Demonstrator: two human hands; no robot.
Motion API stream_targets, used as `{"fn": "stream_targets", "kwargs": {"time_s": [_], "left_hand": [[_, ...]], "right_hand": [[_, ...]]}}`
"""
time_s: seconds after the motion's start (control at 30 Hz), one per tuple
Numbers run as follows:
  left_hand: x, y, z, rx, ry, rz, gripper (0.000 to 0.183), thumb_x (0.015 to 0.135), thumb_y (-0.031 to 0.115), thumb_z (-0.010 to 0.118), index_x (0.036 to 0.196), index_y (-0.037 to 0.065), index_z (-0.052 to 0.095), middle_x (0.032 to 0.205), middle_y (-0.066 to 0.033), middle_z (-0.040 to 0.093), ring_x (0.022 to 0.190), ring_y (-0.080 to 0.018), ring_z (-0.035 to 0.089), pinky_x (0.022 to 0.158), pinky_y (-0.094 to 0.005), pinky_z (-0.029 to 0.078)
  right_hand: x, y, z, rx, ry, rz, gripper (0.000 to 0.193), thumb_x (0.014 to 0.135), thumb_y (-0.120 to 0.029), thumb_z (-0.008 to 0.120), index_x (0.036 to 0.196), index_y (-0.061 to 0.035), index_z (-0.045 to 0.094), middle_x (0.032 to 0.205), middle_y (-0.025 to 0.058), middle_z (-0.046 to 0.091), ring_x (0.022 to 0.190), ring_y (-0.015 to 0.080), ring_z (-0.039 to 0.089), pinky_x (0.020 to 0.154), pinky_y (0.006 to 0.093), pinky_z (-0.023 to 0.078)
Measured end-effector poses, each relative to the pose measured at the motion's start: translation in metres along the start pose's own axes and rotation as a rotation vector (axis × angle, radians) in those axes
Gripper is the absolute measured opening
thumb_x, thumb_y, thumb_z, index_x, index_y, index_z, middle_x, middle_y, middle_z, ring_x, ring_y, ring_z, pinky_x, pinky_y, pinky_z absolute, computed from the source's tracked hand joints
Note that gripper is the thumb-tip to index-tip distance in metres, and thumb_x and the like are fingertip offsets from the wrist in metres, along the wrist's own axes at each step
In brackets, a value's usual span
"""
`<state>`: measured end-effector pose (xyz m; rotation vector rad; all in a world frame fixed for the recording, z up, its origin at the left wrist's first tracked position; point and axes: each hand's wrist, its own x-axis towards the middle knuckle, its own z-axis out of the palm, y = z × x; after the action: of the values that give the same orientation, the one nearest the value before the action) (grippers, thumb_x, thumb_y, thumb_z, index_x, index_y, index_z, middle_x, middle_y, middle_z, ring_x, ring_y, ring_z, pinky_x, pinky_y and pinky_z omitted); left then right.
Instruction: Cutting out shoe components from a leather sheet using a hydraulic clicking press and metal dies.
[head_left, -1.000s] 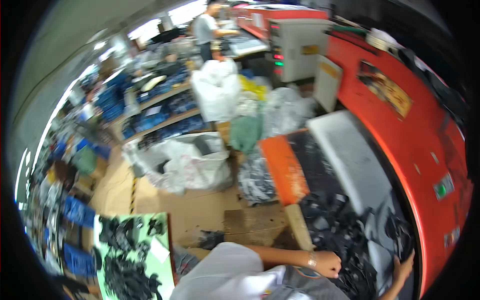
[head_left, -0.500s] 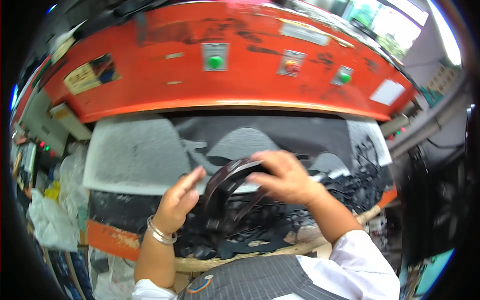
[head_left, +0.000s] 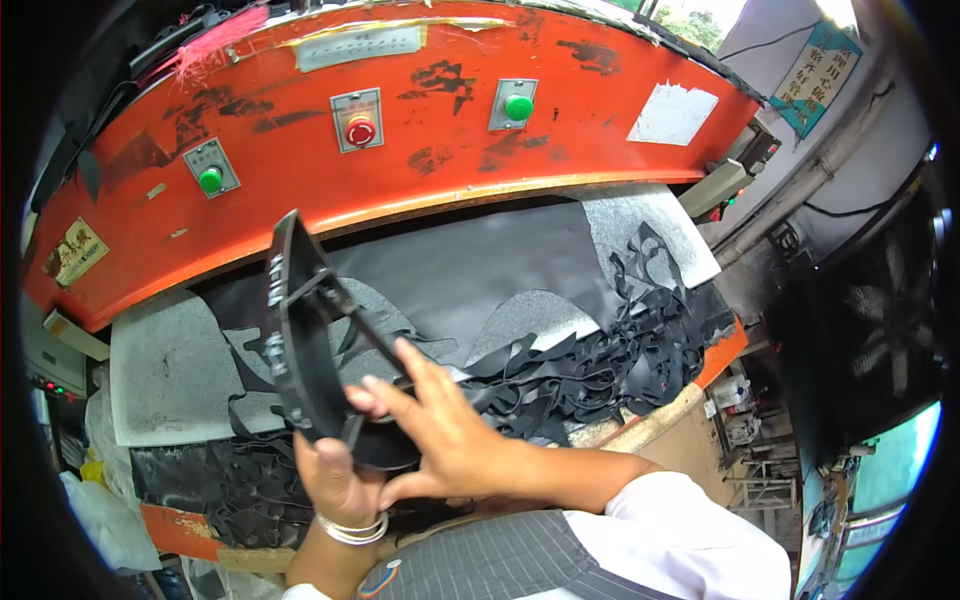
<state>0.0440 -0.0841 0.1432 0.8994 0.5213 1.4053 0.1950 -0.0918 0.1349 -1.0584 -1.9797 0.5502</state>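
Observation:
A dark curved cutting die (head_left: 293,350), a deep band-like frame with cross-bars, stands tilted upright over the left part of the work surface. My left hand (head_left: 338,480) grips its lower end. Across that same end lies my right hand (head_left: 445,430), its fingers reaching over the frame and its thumb lower down; part of the grip is hidden. Beyond the die, a black sheet of leather-like material (head_left: 480,255) with curved cut-outs lies on a pale board (head_left: 160,370).
Tangled black offcuts (head_left: 600,370) cover the right and front of the surface. An orange press beam (head_left: 240,240) spans the back, bearing a red button (head_left: 361,131) and green buttons (head_left: 518,107). Plastic bags (head_left: 105,520) hang at the left; a dark fan (head_left: 885,300) stands right.
The view has swung right. The die has been turned more upright and brought to the left. My left hand, apart from it before, now holds its lower end; my right hand has shifted down.

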Motion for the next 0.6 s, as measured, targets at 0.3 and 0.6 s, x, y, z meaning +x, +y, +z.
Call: {"fn": "stream_targets", "kwargs": {"time_s": [0.3, 0.6], "left_hand": [[0.049, -0.117, 0.017, 0.949, -0.188, 0.057, 0.027, 0.091, 0.018, 0.058, 0.108, -0.001, 0.065, 0.122, -0.0176, 0.060, 0.118, -0.0325, 0.054, 0.103, -0.0384, 0.038], [0.063, -0.180, -0.024, 1.425, 0.156, 0.141, 0.036, 0.083, 0.009, 0.061, 0.117, 0.002, 0.049, 0.125, -0.0160, 0.061, 0.124, -0.0337, 0.050, 0.106, -0.0410, 0.036]], "right_hand": [[-0.033, 0.132, -0.140, -0.193, -0.124, 0.079, 0.077, 0.051, -0.038, 0.092, 0.117, -0.0131, 0.063, 0.140, 0.0332, 0.030, 0.124, 0.0473, 0.035, 0.105, 0.0520, 0.032], [0.019, 0.210, -0.135, -0.464, -0.527, -0.062, 0.071, 0.054, -0.040, 0.089, 0.116, -0.0133, 0.068, 0.143, 0.0264, 0.033, 0.128, 0.0412, 0.035, 0.107, 0.0469, 0.031]]}}
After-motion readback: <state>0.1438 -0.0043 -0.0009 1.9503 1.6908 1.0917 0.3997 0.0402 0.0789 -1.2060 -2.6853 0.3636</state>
